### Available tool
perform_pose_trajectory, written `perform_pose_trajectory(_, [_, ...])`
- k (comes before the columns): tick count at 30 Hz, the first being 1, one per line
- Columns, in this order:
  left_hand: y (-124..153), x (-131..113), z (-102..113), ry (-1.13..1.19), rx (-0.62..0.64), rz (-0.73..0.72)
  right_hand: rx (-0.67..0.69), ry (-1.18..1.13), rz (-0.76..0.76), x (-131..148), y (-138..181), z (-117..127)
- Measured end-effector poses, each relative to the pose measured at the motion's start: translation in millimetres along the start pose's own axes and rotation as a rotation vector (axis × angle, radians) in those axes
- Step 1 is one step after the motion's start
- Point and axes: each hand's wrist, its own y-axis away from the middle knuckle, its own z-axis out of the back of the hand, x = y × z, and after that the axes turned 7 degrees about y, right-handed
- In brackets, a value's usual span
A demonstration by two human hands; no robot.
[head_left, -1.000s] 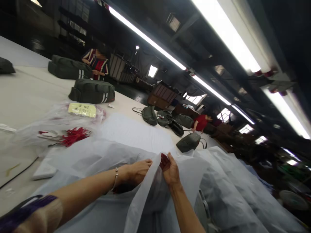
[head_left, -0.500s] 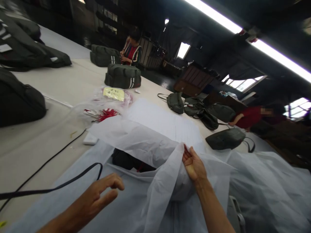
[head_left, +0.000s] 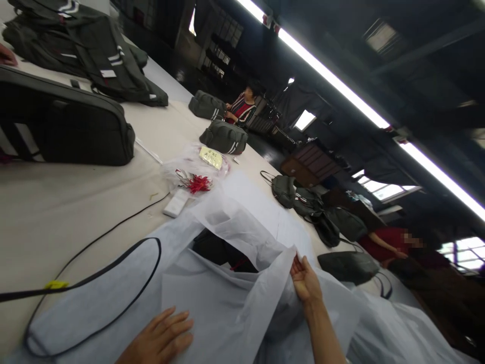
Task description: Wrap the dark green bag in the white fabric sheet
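A whitish, translucent plastic bag (head_left: pixel 227 298) lies before me with its mouth gaping. Inside it a dark fabric item (head_left: pixel 215 247) shows in part, with a small red bit and a pale tag; the rest is covered. My right hand (head_left: pixel 306 283) pinches the bag's edge at the right of the opening and holds it up. Lower left, my left hand (head_left: pixel 161 336) rests palm down on the white plastic, fingers stretched out and holding nothing. A black strap (head_left: pixel 149 283) loops across the sheet to the left of the bag.
Dark green bags (head_left: pixel 223 136) stand along the table (head_left: pixel 113 202), with more heaped at far left. A bundle of red tags (head_left: pixel 199 183) and a small white box (head_left: pixel 176 203) lie ahead. Two people (head_left: pixel 242 108) work beyond; another hand (head_left: pixel 6 55) shows at far left.
My left hand has come down from above the sheet and flattened onto the plastic. My right hand keeps its hold on the bag's edge. The view has swung left and tilted.
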Motion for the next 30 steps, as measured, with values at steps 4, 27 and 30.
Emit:
perform_pose_trajectory(4, [-18.6,5.6,5.8,0.302,-0.108,0.123,0.014,-0.016,0.016,-0.7,1.6,1.6])
perform_pose_trajectory(27, [-271.2,226.2,42.8,-0.03,-0.113,0.765,0.14,-0.366,-0.021,-5.0,11.7,17.4])
perform_pose_trajectory(30, [-271.0,243.9,16.5,-0.095,-0.002,0.801,0.15,-0.36,-0.002,-4.2,17.3,11.7])
